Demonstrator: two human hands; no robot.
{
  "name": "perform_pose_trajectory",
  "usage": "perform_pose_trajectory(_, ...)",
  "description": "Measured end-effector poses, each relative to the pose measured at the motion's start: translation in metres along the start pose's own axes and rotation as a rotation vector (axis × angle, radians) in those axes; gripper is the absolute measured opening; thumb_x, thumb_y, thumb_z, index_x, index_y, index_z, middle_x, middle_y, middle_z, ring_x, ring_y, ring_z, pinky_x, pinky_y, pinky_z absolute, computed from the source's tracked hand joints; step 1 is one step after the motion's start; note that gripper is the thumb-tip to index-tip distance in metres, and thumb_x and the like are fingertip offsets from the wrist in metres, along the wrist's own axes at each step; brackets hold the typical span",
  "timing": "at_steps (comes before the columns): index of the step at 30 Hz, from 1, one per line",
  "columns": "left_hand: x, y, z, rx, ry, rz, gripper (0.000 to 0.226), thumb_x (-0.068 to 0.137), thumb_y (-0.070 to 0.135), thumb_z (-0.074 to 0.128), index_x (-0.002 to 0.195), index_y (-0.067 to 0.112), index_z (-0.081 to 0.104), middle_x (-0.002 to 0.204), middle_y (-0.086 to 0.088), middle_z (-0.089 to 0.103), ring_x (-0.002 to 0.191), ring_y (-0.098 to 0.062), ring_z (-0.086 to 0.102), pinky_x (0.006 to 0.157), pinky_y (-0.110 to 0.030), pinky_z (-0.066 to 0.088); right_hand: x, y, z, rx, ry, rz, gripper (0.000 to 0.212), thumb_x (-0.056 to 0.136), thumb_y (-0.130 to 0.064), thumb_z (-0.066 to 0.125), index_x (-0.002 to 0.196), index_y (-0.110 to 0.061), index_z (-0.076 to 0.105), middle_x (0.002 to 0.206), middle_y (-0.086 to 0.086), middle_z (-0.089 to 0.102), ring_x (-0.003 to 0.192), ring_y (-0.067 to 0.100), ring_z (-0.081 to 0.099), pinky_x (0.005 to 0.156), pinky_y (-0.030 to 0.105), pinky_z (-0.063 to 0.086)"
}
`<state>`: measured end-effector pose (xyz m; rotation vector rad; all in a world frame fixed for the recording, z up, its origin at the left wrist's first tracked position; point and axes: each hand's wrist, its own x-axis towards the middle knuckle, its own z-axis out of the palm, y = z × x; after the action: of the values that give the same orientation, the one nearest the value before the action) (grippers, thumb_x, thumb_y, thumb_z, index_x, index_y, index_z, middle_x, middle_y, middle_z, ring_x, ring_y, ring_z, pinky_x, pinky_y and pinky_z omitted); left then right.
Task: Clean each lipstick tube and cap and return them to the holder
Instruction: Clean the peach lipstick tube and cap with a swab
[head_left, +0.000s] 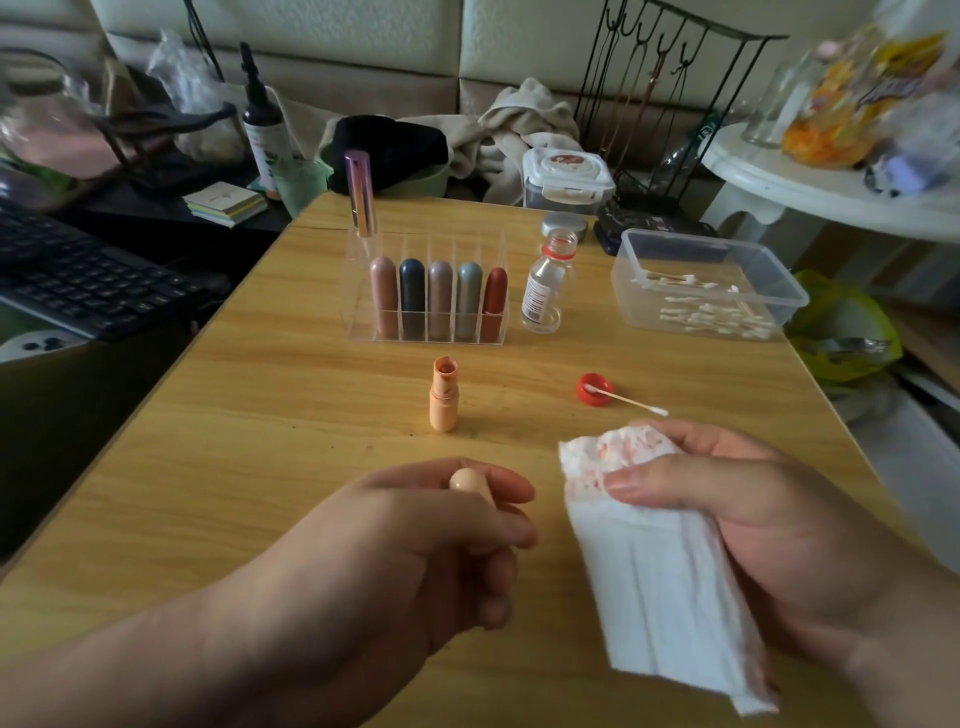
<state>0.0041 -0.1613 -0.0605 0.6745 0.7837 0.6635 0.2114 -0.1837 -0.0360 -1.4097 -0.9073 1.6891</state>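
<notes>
The left hand (441, 540) curls its fingers round the peach cap (467, 480), round end up. The right hand (753, 509) pinches a folded white tissue (660, 571) with pink smears. The open peach lipstick tube (444, 400) stands on the bench (260, 415), at 12 o'clock from the cap. The clear holder (362, 327), with five lipsticks (440, 296) in it, sits farther off at 12 o'clock.

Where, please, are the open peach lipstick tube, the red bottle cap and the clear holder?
peach lipstick tube (443, 410): head view, on its lower body.
red bottle cap (583, 394): head view, on its left rim.
clear holder (358, 291): head view, on its left wall.
</notes>
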Motion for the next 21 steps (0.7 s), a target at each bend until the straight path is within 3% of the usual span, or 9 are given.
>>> perform_pose_trajectory(3,-0.002,0.005,0.0,-0.096,0.04,-0.011,0.03,0.07,-0.002,0.061,0.097,-0.016,0.061,0.082,-0.037,0.066,0.054,-0.037,0.062,0.044,-0.036,0.052,0.001,-0.004,-0.005,-0.143,0.071,-0.081,0.021,0.062,-0.011,0.072,0.078,-0.004,0.061,0.078,0.022,0.063,0.068,0.031,0.062,0.056,0.034,0.049)
perform_pose_trajectory(5,-0.006,0.011,0.0,-0.079,0.028,-0.048,0.028,0.078,0.011,0.062,0.095,-0.011,0.059,0.091,-0.039,0.068,0.059,-0.039,0.067,0.046,-0.036,0.055,0.002,-0.006,-0.008,-0.145,0.095,-0.111,0.022,0.063,-0.009,0.073,0.08,-0.005,0.061,0.081,0.023,0.064,0.07,0.032,0.062,0.057,0.036,0.05)
perform_pose_trajectory(8,-0.008,0.013,-0.005,-0.061,0.034,-0.097,0.025,0.072,0.023,0.081,0.078,0.005,0.065,0.09,-0.018,0.073,0.059,-0.024,0.065,0.045,-0.029,0.051,0.002,-0.006,-0.007,-0.146,0.087,-0.133,0.022,0.062,-0.01,0.075,0.081,-0.009,0.065,0.087,0.027,0.069,0.074,0.036,0.067,0.064,0.041,0.052)
perform_pose_trajectory(10,-0.008,0.012,-0.005,-0.129,0.052,-0.107,0.02,0.068,0.016,0.083,0.074,0.011,0.065,0.073,-0.006,0.059,0.052,-0.014,0.048,0.044,-0.025,0.044,0.001,-0.005,-0.002,-0.222,0.085,-0.181,0.02,0.063,-0.016,0.077,0.079,-0.011,0.066,0.086,0.028,0.068,0.074,0.035,0.067,0.067,0.043,0.05)
perform_pose_trajectory(12,-0.007,0.01,-0.006,-0.217,0.049,-0.113,0.023,0.065,0.01,0.08,0.08,0.008,0.063,0.068,-0.004,0.049,0.051,-0.012,0.038,0.043,-0.023,0.04,0.0,-0.005,0.002,-0.336,0.084,-0.298,0.019,0.065,-0.024,0.078,0.077,-0.014,0.069,0.079,0.021,0.069,0.07,0.025,0.067,0.063,0.033,0.051)
perform_pose_trajectory(14,-0.007,0.009,-0.009,-0.263,-0.036,-0.118,0.017,0.069,0.006,0.079,0.08,0.006,0.066,0.072,-0.006,0.05,0.054,-0.012,0.043,0.047,-0.024,0.046,-0.002,-0.007,0.007,-0.462,0.09,-0.441,0.017,0.068,-0.031,0.077,0.077,-0.018,0.073,0.074,0.006,0.072,0.072,0.016,0.069,0.064,0.021,0.052)
perform_pose_trajectory(17,-0.007,0.01,-0.017,-0.294,-0.114,-0.129,0.024,0.065,0.013,0.083,0.083,0.001,0.073,0.076,-0.009,0.053,0.058,-0.015,0.052,0.054,-0.028,0.051,-0.004,-0.007,0.013,-0.5,0.075,-0.645,0.01,0.072,-0.029,0.078,0.077,-0.02,0.076,0.079,0.003,0.075,0.079,0.015,0.071,0.075,0.02,0.055)
perform_pose_trajectory(21,-0.007,0.012,-0.021,-0.292,-0.185,-0.109,0.029,0.064,0.014,0.086,0.085,0.001,0.073,0.075,-0.01,0.056,0.057,-0.016,0.053,0.054,-0.029,0.05,-0.008,-0.005,0.02,-0.573,0.183,-0.911,0.007,0.078,-0.017,0.081,0.079,-0.018,0.074,0.084,-0.005,0.075,0.084,0.012,0.072,0.073,0.019,0.056)
